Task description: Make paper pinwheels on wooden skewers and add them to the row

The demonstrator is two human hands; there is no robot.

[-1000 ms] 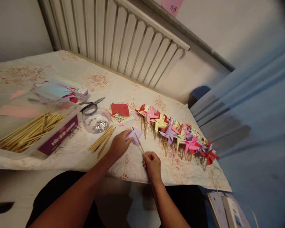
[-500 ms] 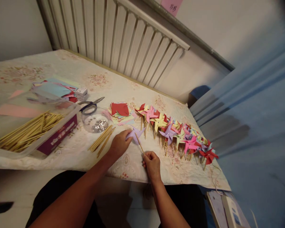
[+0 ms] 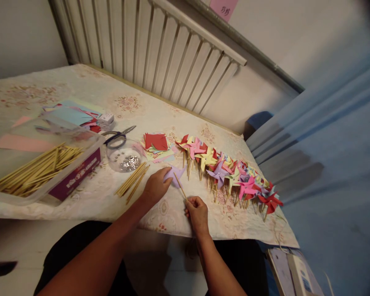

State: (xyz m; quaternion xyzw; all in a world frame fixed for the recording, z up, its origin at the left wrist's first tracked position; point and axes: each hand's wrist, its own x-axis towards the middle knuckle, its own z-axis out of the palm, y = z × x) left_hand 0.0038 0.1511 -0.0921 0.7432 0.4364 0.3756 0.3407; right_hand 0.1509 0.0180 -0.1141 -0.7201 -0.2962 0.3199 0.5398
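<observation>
Beside the row of finished pinwheels (image 3: 231, 172): a lilac pinwheel (image 3: 173, 174) on a stick (image 3: 181, 188).

Left hand (image 3: 156, 188) pinches the pale purple folded paper flat on the counter (image 3: 89, 88); right hand (image 3: 197, 213) grips the thin wooden stick's lower end, just left of that row.

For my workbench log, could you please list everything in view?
pinwheel: one, purple, under left hand
stick: one, wood, in right hand
pinwheels: many, mixed colours, row at right
loose sticks: several, wood, centre
box: one, clear, full of sticks, left
bowl: one, clear, silvery bits
scissors: one, behind bowl
paper squares: stack, red on top
radiator: white, behind table
left hand: on pinwheel
right hand: gripping stick
</observation>
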